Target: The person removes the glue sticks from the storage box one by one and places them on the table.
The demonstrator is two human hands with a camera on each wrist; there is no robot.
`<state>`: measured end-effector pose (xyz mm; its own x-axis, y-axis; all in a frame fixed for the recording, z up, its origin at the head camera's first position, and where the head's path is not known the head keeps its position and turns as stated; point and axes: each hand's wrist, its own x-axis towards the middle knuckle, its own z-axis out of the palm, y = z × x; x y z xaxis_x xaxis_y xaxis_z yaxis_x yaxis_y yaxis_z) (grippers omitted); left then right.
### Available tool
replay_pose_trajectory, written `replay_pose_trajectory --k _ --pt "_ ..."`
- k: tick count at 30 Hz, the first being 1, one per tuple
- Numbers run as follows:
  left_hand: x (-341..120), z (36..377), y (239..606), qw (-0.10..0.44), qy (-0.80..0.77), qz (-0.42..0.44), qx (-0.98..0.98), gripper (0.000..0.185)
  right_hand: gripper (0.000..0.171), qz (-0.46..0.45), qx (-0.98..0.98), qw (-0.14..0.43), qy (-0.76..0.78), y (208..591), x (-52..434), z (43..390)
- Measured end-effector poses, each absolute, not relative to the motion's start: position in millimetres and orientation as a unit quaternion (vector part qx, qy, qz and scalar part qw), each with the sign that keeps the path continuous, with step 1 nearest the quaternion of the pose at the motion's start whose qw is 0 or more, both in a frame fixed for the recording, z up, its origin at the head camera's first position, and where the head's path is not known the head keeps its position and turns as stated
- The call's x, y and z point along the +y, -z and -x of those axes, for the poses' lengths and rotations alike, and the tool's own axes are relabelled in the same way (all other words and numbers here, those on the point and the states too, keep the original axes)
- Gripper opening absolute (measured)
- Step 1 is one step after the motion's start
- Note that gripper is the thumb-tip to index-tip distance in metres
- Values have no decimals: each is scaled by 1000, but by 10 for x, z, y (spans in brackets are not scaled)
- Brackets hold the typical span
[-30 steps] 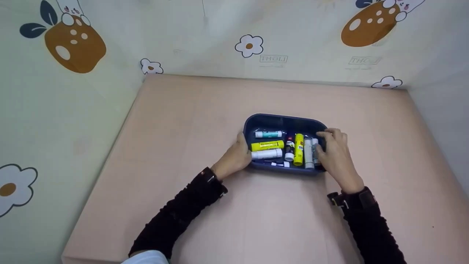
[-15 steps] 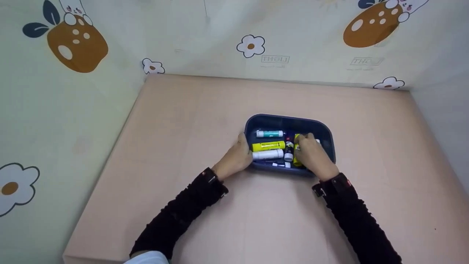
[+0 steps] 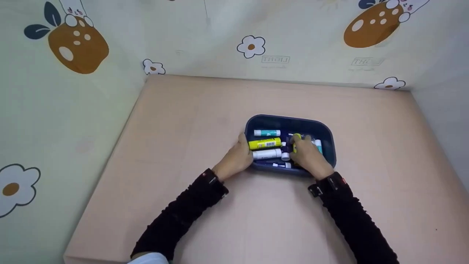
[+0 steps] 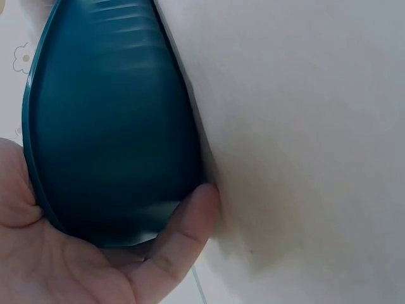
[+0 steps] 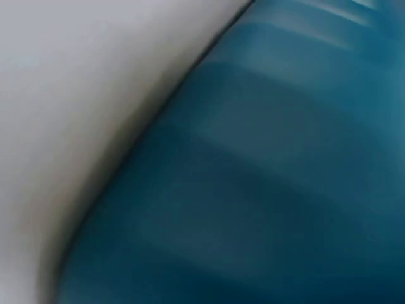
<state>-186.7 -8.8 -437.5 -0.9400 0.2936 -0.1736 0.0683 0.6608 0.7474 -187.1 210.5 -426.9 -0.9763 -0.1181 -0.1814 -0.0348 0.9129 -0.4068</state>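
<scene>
Your left hand (image 3: 237,158) is curled round the left end of the dark blue tray (image 3: 327,129) sitting mid-bench, so keep it planted there while your right hand (image 3: 307,156) digs in among the glue sticks; its fingers look closed round the upright yellow glue stick (image 3: 296,138), though I can't tell how firm that hold is, so I'd lift it straight up and slow to avoid rolling the yellow (image 3: 264,143) and white (image 3: 266,154) ones lying beside it. The bench (image 3: 205,110) is a plain pinkish top boxed in by pale sheets (image 3: 73,110) printed with flowers and brown blobs.
</scene>
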Motion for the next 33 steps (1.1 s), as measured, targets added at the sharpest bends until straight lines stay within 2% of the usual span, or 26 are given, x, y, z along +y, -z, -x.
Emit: replay_pose_trajectory --k 8,16,21,26,33 --pt "-95 1869 4391 139 -412 -98 895 63 38 14 966 107 236 4001 2201 1796" --pt "-77 1857 4386 139 -417 -91 894 62 41 -11 966 50 255 3721 2590 1639" --pt "-62 1847 4385 135 -412 -86 897 60 43 -33 965 37 257 3682 2931 1551" --pt "-52 1826 4387 135 -413 -85 897 59 44 -42 969 59 238 3790 3235 1483" --pt "-66 1812 4394 135 -410 -83 898 58 44 -68 965 120 223 4049 3443 1463"
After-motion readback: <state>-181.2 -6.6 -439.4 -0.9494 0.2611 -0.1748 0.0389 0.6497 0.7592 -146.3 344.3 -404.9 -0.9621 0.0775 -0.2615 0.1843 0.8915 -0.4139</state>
